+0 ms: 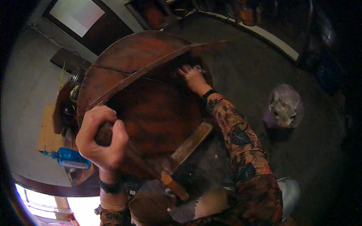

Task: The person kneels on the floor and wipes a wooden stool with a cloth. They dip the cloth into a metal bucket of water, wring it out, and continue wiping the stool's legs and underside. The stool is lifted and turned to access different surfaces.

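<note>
A round reddish-brown wooden tabletop [158, 115] lies in front of me with wooden pieces across it. A long wooden board [152, 63] crosses its far side. My left hand [101, 138] is close to the camera, near that board's left end. Its fingers curl into a ring around something dark and brown, and whether that is gripped wood is unclear. My right hand [195, 80] reaches to the far right of the tabletop, blurred, fingers down in shadow. A small shiny thing shows beside its knuckles, too dark to name. A shorter wooden bar [192, 144] and another wooden piece [176, 188] lie nearer me.
A blue pump bottle [70, 158] is at the left, beside cardboard [51, 130]. On the floor at the right is a clear plastic bag [285, 106] with crumpled contents. A white rounded object [288, 195] shows by my right sleeve. Dark furniture stands at the back.
</note>
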`<state>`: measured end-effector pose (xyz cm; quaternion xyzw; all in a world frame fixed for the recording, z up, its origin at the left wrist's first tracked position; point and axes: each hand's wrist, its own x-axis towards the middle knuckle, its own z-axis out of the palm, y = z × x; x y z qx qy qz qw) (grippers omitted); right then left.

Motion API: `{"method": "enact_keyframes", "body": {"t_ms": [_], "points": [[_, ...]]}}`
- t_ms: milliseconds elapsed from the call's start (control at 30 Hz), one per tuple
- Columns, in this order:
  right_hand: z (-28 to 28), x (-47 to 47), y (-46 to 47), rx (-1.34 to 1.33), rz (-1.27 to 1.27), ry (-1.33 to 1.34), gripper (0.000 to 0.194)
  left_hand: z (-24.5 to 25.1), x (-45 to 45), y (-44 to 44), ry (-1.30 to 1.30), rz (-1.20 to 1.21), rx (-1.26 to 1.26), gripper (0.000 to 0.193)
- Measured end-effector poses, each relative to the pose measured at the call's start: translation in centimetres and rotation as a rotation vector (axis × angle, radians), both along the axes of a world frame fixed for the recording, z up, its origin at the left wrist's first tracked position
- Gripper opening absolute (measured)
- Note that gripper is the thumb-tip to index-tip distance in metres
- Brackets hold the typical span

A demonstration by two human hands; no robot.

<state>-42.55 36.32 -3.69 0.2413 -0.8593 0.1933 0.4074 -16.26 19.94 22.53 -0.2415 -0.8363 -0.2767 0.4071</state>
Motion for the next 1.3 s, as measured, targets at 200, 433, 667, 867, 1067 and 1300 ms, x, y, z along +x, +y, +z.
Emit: {"method": "enact_keyframes", "body": {"t_ms": [200, 433, 667, 867, 1067, 1300], "points": [[-4.4, -1.5, 1.0, 0.201, -0.16, -0.076, 0.063, 0.3, -0.2, -0.1, 0.001, -0.056, -0.004, 0.013], [-6.1, 1.7, 2.4, 0.255, -0.139, -0.298, 0.062, 0.5, -1.1, 0.8, -0.003, -0.039, 0.028, 0.01], [-2.7, 2.2, -0.4, -0.985, -0.143, -0.276, 0.038, 0.5, -0.6, 1.4, 0.066, -0.151, -0.1, 0.015], [2.1, 1.1, -5.2, -2.222, 0.433, -0.459, 0.032, 0.6, 0.4, 1.5, 0.08, -0.232, -0.187, 0.021], [6.2, 6.7, -9.9, -2.027, 0.423, -0.308, 0.026, 0.3, 1.0, 2.2, 0.082, -0.167, -0.184, 0.021], [6.7, 8.4, -8.5, -0.711, 0.266, 0.054, 0.025, -0.2, 1.7, 2.1, 0.108, -0.091, -0.131, 0.018]]}}
